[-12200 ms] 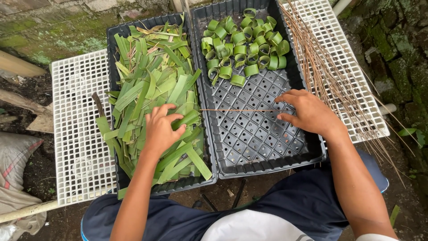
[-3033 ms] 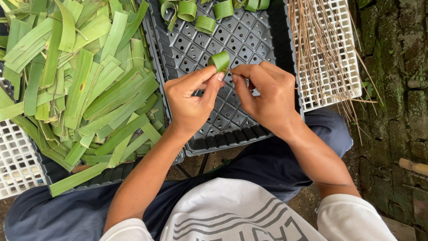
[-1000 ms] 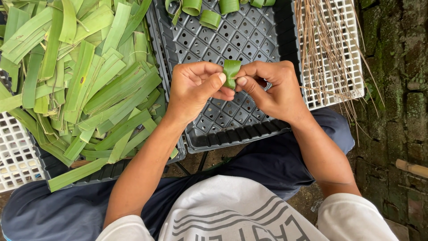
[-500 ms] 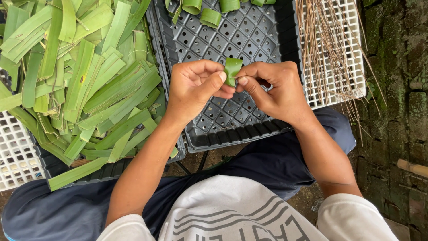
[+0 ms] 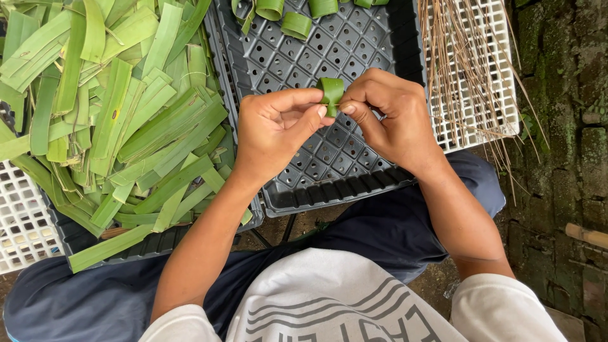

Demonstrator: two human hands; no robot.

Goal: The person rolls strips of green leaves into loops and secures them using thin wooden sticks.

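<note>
Both hands meet over the black perforated tray (image 5: 354,180). My left hand (image 5: 275,130) and my right hand (image 5: 389,114) pinch the same small folded green leaf ring (image 5: 331,90) between thumbs and fingertips. A thin stick piece seems to pass through the leaf at my fingertips, too small to be sure. Finished leaf rings (image 5: 294,24) lie at the tray's far end.
A second black tray (image 5: 82,237) on the left holds a heap of cut green leaf strips (image 5: 120,120). A bundle of thin dry sticks (image 5: 472,69) rests on a white grid panel (image 5: 487,120) at right. Another white grid (image 5: 22,221) lies far left. Mossy stone is at right.
The hands have held the leaf ring in nearly the same spot over the last second; only the fingers shifted slightly. Earlier the hands were apart, the left on the strips.
</note>
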